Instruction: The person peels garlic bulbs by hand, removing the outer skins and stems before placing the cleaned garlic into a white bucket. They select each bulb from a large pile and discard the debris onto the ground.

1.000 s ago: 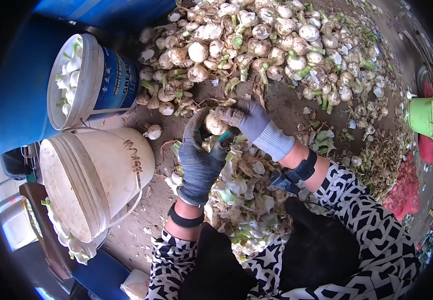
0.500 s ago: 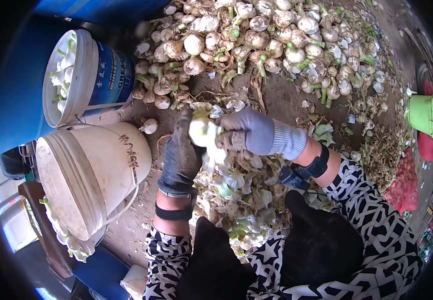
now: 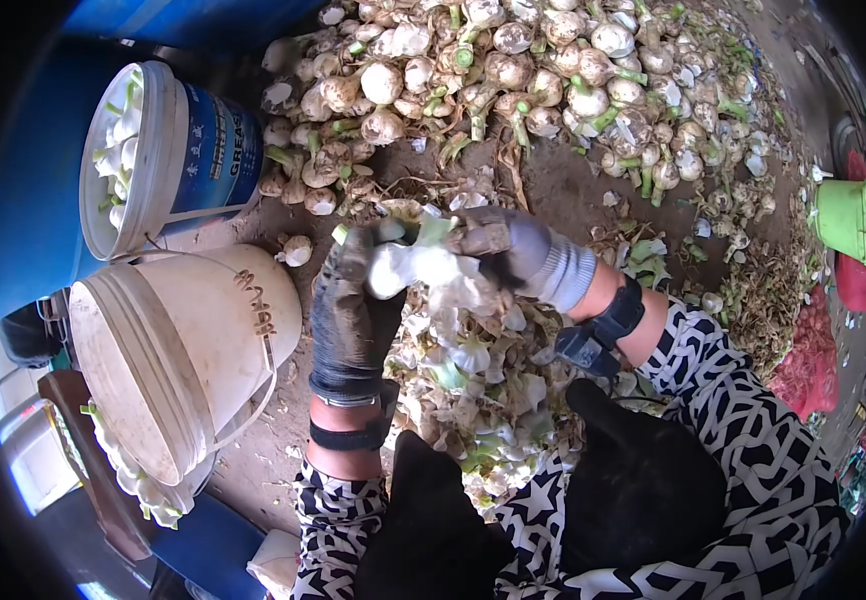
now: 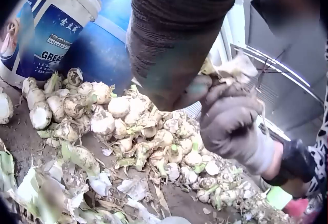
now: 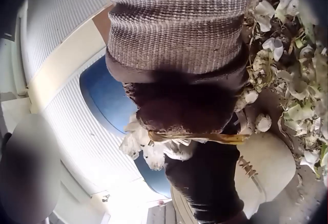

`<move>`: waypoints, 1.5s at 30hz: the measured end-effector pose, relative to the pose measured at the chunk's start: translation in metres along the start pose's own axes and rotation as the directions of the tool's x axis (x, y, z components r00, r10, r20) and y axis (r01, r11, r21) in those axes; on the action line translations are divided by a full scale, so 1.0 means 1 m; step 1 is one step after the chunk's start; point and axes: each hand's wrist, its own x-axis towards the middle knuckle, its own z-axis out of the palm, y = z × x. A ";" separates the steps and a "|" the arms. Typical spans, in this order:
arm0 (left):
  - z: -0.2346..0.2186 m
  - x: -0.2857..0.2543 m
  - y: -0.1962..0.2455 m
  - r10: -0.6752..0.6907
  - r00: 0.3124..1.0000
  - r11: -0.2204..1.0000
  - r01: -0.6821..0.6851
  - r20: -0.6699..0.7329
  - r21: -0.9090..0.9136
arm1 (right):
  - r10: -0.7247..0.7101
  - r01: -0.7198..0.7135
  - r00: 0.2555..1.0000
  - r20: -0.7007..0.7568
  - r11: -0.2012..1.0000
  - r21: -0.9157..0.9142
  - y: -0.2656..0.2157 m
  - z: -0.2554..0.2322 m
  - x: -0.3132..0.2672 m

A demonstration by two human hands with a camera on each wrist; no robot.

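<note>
In the head view my gloved left hand [image 3: 348,310] grips a white garlic bulb [image 3: 390,272], and a cut green stem [image 3: 340,234] shows beside its fingers. My right hand [image 3: 523,252], in a soiled grey glove, is close on the right and pinches loose white garlic skin [image 3: 458,283] that hangs between both hands. The right wrist view shows pale skin [image 5: 146,144] and a dry brown strip [image 5: 205,138] under the right fingers. From the left wrist, the right hand [image 4: 233,121] appears curled round the papery skin [image 4: 238,69]; the bulb is hidden there.
A heap of unpeeled garlic [image 3: 513,70] lies ahead. Peeled skins [image 3: 483,400] are piled below the hands. On the left stand a blue-labelled bucket [image 3: 215,150] with peeled bulbs and a white bucket [image 3: 238,330]. A green container [image 3: 843,220] is far right.
The brown bulb held between the hands has become white as its outer skin came off. The left hand has moved slightly left, and loose skin now hangs from the right hand's fingers.
</note>
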 end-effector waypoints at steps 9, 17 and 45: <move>-0.017 0.013 0.020 0.076 0.996 0.864 -0.038 0.055 -0.501 | 0.874 -0.115 0.415 0.251 0.324 -0.939 0.038 0.036 -0.072; -0.031 0.035 0.153 0.456 0.888 0.763 -0.422 -0.056 -0.489 | 0.365 0.234 0.931 0.011 -0.572 -0.786 0.025 -0.001 -0.002; -0.004 -0.002 -0.028 0.299 0.954 0.836 -0.257 -0.010 0.484 | -0.478 0.337 0.871 0.114 0.413 -0.846 -0.001 -0.009 0.042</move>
